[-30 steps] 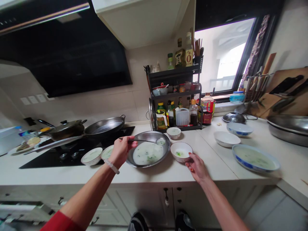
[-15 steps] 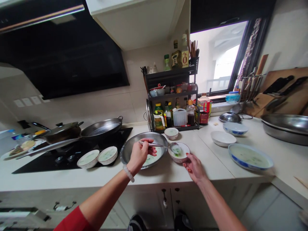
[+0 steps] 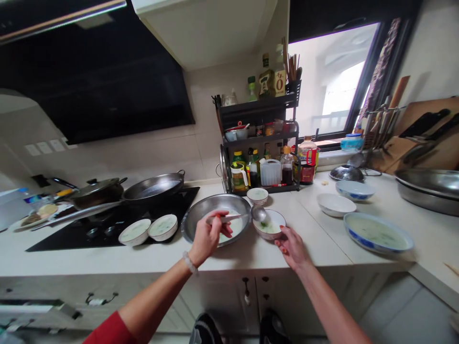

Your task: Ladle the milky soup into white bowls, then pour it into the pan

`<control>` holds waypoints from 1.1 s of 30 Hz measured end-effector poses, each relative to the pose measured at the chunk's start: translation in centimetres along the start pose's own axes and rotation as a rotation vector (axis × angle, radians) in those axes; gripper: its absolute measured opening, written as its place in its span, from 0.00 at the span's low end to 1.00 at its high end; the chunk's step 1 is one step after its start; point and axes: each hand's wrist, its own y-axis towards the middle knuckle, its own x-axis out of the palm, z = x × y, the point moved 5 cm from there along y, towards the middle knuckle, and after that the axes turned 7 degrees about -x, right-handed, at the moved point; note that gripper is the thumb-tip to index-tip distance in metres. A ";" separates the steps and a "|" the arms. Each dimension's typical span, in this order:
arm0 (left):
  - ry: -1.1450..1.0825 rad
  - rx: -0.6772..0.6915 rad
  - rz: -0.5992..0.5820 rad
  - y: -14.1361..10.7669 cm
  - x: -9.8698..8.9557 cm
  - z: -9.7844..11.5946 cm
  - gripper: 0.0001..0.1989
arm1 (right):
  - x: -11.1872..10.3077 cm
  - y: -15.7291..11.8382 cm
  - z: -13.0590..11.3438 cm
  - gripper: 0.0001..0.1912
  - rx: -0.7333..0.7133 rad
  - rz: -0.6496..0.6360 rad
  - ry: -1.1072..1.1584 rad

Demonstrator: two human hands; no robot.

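My left hand (image 3: 211, 231) is closed around the handle of a metal ladle (image 3: 258, 213). The ladle's head is tipped over a small white bowl (image 3: 267, 235) holding pale soup with green bits. At that bowl's right side, my right hand (image 3: 293, 246) grips the rim between thumb and fingers. Below my left hand a wide metal basin (image 3: 193, 220) stands on the counter, whitish soup inside, partly hidden by the hand. Behind the bowl is another small soup bowl (image 3: 257, 196). Two more filled bowls, one left (image 3: 135, 232) and one right (image 3: 163, 228), sit by the stove's edge.
A frying pan (image 3: 154, 186) and a lidded pot (image 3: 96, 192) are on the black stove. A seasoning rack (image 3: 260, 102) stands against the wall. To the right are a blue-white soup dish (image 3: 378, 232), a white bowl (image 3: 336, 205), a knife block (image 3: 399, 150) and steel pans (image 3: 430, 191).
The ladle has tilted over the small bowl, and the greens it carried now show in the bowl. My right hand keeps its grip on the rim. The view has shifted slightly.
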 end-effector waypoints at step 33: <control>-0.213 -0.496 0.557 2.1 -9.9 -5.9 0.11 | -0.1 0.0 -0.1 0.20 0.016 0.029 -0.008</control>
